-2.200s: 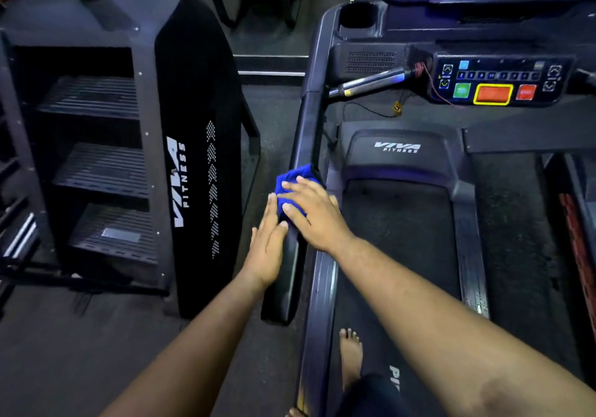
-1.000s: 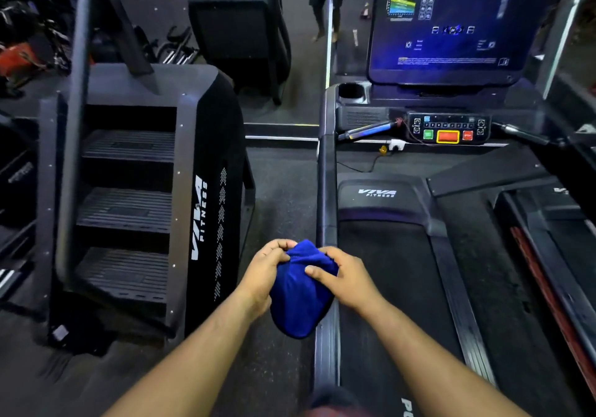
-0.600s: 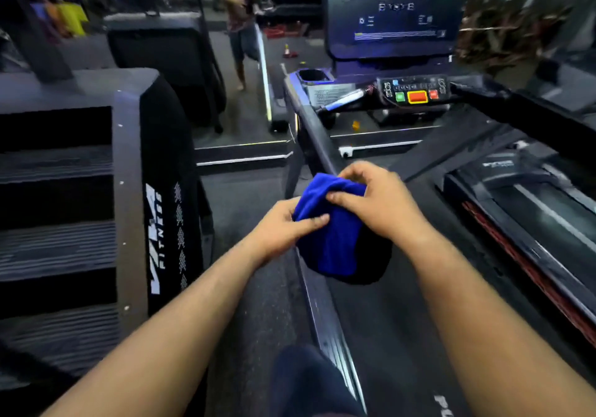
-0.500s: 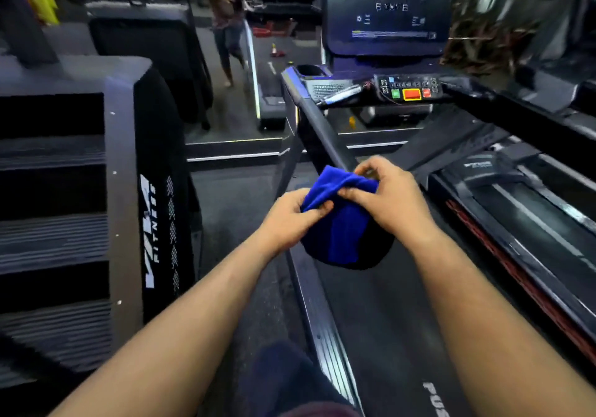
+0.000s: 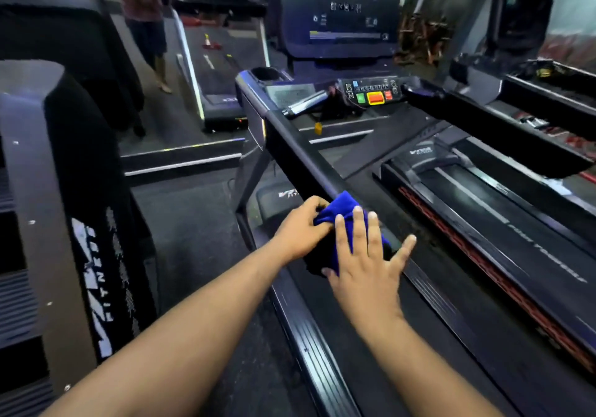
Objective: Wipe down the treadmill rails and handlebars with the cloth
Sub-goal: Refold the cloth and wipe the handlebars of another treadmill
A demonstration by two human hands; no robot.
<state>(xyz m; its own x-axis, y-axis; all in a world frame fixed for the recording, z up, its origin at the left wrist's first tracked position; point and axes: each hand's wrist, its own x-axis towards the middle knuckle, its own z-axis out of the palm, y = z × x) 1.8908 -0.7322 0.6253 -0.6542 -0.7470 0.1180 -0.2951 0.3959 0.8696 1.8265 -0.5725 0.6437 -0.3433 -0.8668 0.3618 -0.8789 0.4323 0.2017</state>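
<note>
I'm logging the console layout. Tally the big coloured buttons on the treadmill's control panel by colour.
Green square button: 1
Orange rectangular button with a yellow border: 1
Red square button: 1
Total: 3

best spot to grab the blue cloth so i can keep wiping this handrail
Probably the bunched upper fold of the blue cloth, where it drapes over the handrail. Come from above, palm down and fingers wrapping both sides, since the cloth straddles the bar. The left hand already pinches that fold; the right hand lies flat on it.
</note>
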